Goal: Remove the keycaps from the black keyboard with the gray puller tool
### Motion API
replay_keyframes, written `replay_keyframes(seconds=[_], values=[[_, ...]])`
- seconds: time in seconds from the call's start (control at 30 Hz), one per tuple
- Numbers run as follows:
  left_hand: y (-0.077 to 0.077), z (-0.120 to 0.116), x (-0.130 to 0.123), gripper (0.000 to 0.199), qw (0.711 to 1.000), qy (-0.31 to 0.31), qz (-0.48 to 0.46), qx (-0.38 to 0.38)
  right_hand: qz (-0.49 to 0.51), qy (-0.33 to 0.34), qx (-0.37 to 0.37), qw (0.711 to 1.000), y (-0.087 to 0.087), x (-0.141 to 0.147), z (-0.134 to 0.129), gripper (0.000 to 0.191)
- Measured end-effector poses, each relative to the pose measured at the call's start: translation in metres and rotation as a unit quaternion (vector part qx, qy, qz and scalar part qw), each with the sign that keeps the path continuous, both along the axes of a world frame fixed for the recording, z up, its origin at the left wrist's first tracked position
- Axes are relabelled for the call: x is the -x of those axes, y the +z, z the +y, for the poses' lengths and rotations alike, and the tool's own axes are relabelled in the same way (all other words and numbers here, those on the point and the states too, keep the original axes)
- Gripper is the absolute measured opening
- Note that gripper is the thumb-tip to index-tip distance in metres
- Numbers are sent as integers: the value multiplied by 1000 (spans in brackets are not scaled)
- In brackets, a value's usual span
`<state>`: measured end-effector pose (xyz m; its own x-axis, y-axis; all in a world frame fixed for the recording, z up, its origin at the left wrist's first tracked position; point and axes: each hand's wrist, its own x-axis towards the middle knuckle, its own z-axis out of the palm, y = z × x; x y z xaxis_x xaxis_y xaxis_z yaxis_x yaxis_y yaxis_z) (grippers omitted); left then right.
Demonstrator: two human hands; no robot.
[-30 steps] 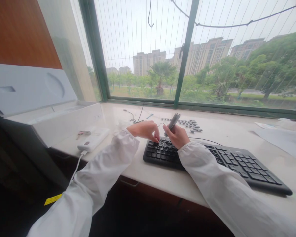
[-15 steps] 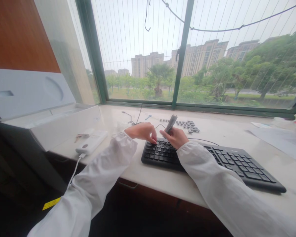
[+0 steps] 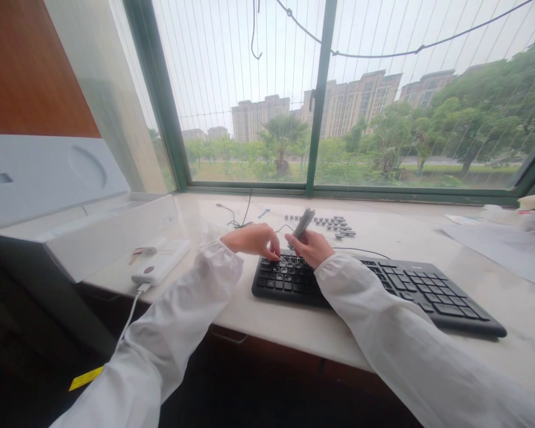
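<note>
A black keyboard [image 3: 386, 278] lies on the pale countertop; several keys in its left part are without caps. My left hand [image 3: 255, 239] is at the keyboard's upper left, thumb and fingertips pinched together at the keys. Whatever may be between those fingertips is too small to make out. Over the keys just to the right, my right hand [image 3: 314, 246] is closed around a grey brush-like object [image 3: 304, 222], which tilts up and to the right with a ragged top end. Behind the hands, loose keycaps [image 3: 339, 223] stand in rows on the countertop [image 3: 267, 321].
A white power strip [image 3: 154, 270] with a plugged-in cable stands to the left, beside an open white box [image 3: 111, 232]. Dark cables [image 3: 241, 223] and a small blue item [image 3: 264, 213] lie near the window. Papers [image 3: 503, 246] cover the right side.
The whole view has shifted slightly. The grey object in my right hand leans a little more to the right; my left hand stays pinched at the same keys.
</note>
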<state>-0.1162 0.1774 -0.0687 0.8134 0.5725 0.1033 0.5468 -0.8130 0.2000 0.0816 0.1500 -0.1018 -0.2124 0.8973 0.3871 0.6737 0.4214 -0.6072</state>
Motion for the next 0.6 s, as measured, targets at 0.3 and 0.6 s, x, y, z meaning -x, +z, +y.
replay_keyframes(seconds=[0.3,0.6], values=[[-4,2,0,12,1000,-1,8,-23,27,-1,44,999,-1,1,2,42],[-2,1,-1,12,999,-1,20,-26,44,-11,31,998,-1,4,1,42]])
